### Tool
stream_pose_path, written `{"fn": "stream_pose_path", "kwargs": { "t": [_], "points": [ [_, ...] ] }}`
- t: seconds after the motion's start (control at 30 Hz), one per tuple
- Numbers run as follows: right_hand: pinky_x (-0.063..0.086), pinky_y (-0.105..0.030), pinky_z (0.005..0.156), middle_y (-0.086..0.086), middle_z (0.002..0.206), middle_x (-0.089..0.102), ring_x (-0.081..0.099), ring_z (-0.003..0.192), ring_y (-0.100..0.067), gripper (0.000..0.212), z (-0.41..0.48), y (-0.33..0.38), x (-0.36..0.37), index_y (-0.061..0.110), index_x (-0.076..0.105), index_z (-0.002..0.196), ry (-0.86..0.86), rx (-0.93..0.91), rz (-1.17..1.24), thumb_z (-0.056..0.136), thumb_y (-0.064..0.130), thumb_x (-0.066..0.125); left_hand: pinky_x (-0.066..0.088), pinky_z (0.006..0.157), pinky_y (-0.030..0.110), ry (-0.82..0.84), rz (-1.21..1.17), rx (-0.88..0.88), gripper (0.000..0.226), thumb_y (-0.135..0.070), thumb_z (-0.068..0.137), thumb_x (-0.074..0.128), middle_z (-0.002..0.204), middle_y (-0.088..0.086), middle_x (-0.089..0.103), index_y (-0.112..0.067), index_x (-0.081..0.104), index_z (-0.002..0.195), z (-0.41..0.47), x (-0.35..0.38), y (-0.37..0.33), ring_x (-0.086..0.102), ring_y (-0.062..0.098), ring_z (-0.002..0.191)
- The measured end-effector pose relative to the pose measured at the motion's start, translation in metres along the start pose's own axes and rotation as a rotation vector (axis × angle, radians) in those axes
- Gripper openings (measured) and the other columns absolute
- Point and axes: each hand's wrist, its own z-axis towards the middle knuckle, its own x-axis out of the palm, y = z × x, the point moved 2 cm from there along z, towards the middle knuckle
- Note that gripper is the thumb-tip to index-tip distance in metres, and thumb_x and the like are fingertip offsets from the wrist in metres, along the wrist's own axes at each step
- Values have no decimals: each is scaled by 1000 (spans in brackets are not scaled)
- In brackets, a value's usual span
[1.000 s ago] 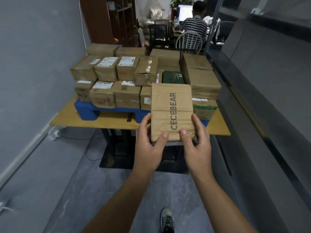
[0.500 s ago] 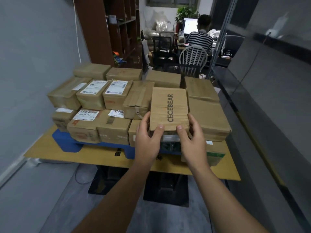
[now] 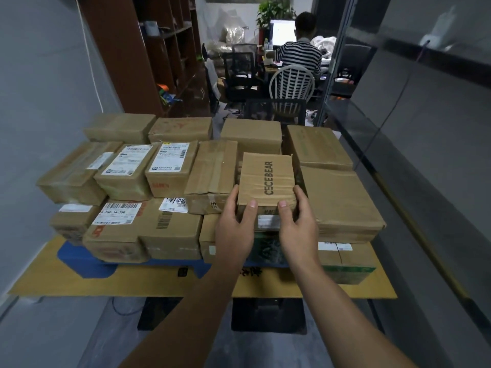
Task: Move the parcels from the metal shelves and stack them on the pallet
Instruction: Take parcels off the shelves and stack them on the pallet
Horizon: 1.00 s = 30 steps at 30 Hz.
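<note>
My left hand (image 3: 233,231) and right hand (image 3: 299,231) grip the parcel (image 3: 267,179); released off-centre near the pallet (image 3: 79,264) front edge, it may topple.

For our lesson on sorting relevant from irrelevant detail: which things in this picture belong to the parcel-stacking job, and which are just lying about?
Belongs to the job: CECEBEAR parcel, held by left hand and right hand; stacked parcels; blue pallet.

Just lying about: brown shelving; white chair; monitor; potted plant.
</note>
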Motion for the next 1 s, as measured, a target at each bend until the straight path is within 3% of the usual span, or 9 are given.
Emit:
{"fn": "stream_pose_path", "kwargs": {
  "t": [0.33, 0.5, 0.63, 0.73, 0.83, 0.9, 1.0],
  "points": [
    [30, -27, 111, 10, 149, 45, 36, 130, 1, 52, 14, 7, 14, 33, 38, 153, -52, -1, -23, 103, 35, 53, 52, 103, 40, -50, 25, 27, 55, -51, 87, 54, 131, -11, 64, -42, 49, 141, 11, -7, 0, 61, 2, 119],
    [32, -30, 114, 10, 150, 45, 38, 135, -3, 51, 26, 8, 20, 33, 38, 153, -83, 22, -15, 103, 35, 52, 46, 88, 5, -25, 49, 84, 49, -21, 98, 61, 135, -12, 55, -30, 51, 145, 18, -8, -7, 52, -22, 108],
    [33, -31, 114, 10, 148, 47, 41, 134, -6, 48, 38, 11, 22, 33, 42, 151, -107, 21, -29, 103, 34, 52, 48, 103, 23, 13, 86, 116, 54, -21, 97, 62, 135, -17, 48, -28, 47, 149, 26, -4, -13, 52, -7, 118],
    [34, -37, 117, 7, 148, 49, 41, 138, -11, 47, 47, 11, 23, 30, 45, 149, -111, 20, -51, 103, 34, 53, 45, 106, 24, 45, 113, 92, 56, -24, 97, 62, 138, -18, 49, -30, 44, 150, 31, -1, -14, 49, -7, 121],
    [35, -40, 117, 5, 148, 51, 43, 137, -13, 47, 56, 9, 25, 29, 46, 149, -108, 26, -50, 102, 34, 53, 46, 110, 33, 70, 82, 68, 58, -28, 96, 62, 145, -12, 53, -34, 42, 150, 36, 2, -15, 50, -1, 130],
    [35, -41, 117, 6, 148, 51, 44, 138, -14, 48, 62, 7, 26, 30, 45, 150, -98, 36, -48, 102, 35, 53, 43, 111, 30, 79, 67, 38, 59, -27, 97, 61, 146, -13, 53, -35, 40, 152, 39, 4, -18, 49, -1, 131],
    [35, -43, 117, 7, 150, 49, 42, 140, -14, 50, 68, 6, 28, 34, 41, 151, -71, 54, -46, 102, 37, 52, 40, 97, 11, 96, 21, 14, 57, -23, 100, 59, 136, -23, 53, -34, 39, 152, 42, 6, -23, 50, -9, 123]
  ]
}}
